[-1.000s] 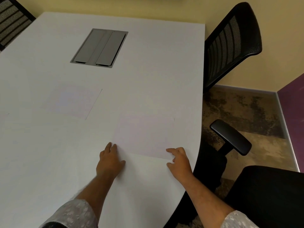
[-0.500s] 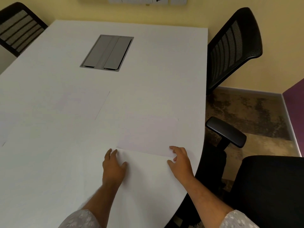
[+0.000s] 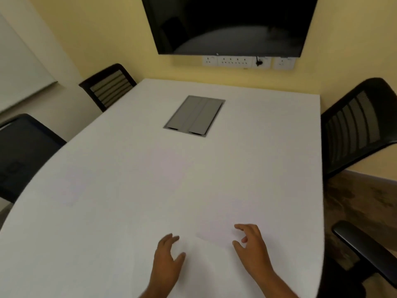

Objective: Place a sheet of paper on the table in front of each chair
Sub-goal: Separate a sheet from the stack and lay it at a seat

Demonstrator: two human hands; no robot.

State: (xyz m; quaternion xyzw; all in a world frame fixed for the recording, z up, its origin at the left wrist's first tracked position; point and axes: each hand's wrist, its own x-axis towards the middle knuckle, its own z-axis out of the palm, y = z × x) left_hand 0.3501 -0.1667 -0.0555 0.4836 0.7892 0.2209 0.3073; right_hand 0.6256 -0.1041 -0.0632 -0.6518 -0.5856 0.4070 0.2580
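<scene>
Fingers (image 3: 240,227) of the right hand (image 3: 252,248) were spread and slightly curled, grasping nothing, their tips at the near edge of a pale white sheet of paper (image 3: 217,231) lying flat at lower centre of the frame; whether they touched it could not be told. Fingers of the left hand (image 3: 168,258) were likewise released and empty, hovering just left of that sheet over the bare white worktop (image 3: 107,233). Two further faint, pinkish-white sheets (image 3: 167,168) appeared to lie nearer mid-frame and left of centre, though their outlines were too washed out to trace with certainty.

The step in hand was judged to be the setting-down of one sheet at the lower-right place, beside the black armrest (image 3: 363,248) at the frame's lower right edge. The next move would call for picking up another sheet and carrying it to a place not yet served; which places remained open could not be settled, since white paper barely showed on the white surface.

A grey rectangular cable hatch (image 3: 194,115) was set into the worktop at upper centre. Black mesh-backed chairs stood at right (image 3: 354,130) and upper left (image 3: 108,87), a dark blue chair (image 3: 23,151) at left. A black wall screen (image 3: 229,24) hung on the yellow wall above a row of white sockets (image 3: 247,62).
</scene>
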